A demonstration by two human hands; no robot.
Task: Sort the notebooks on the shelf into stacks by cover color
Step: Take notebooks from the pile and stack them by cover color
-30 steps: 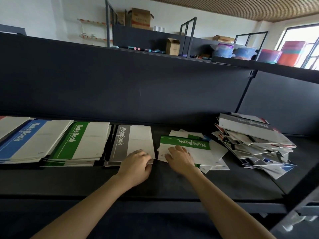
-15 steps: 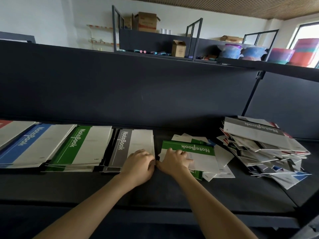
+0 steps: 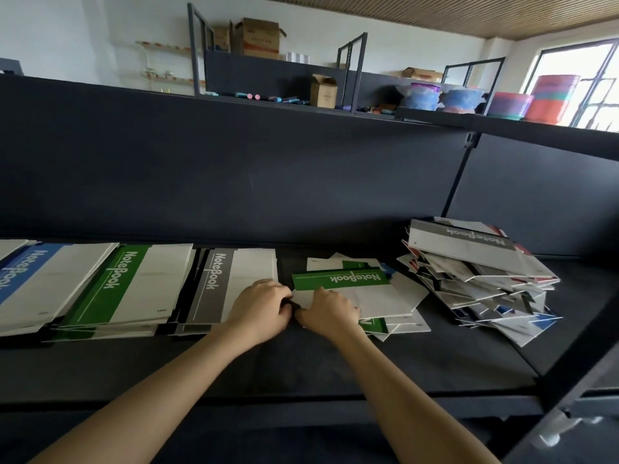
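In the head view, the green notebook is seen atop a small loose pile on the shelf, between the grey stack and the jumbled heap. Its near left edge is gripped by the curled right hand. The left hand is laid on the grey stack's corner, fingers curled; whether anything is pinched cannot be told. A green stack and a blue stack are ranged further left.
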